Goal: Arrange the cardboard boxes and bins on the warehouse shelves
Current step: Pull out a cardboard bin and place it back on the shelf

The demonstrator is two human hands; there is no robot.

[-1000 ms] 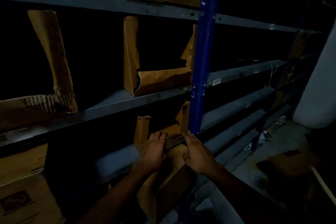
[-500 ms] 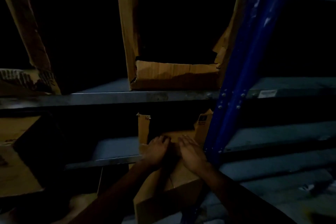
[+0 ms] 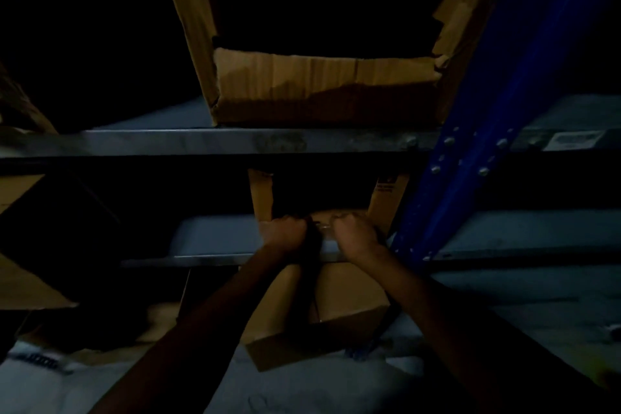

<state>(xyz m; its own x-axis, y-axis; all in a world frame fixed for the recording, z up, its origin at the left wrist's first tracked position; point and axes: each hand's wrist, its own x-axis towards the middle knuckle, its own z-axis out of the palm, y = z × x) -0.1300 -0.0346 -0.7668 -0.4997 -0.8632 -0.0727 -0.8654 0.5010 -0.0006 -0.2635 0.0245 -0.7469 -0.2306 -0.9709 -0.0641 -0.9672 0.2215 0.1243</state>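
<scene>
Now left hand (image 3: 285, 232) and right hand (image 3: 357, 236), flat a moment ago, curl over the front lip of the box (image 3: 260, 196), frame centre on the lower shelf (image 3: 215, 235) beside the blue post (image 3: 470, 178). Grip set; likely pulling or squaring it next.

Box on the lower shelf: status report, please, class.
Gripping box lip: left hand, right hand. Box on shelf. Close beside blue post.
</scene>
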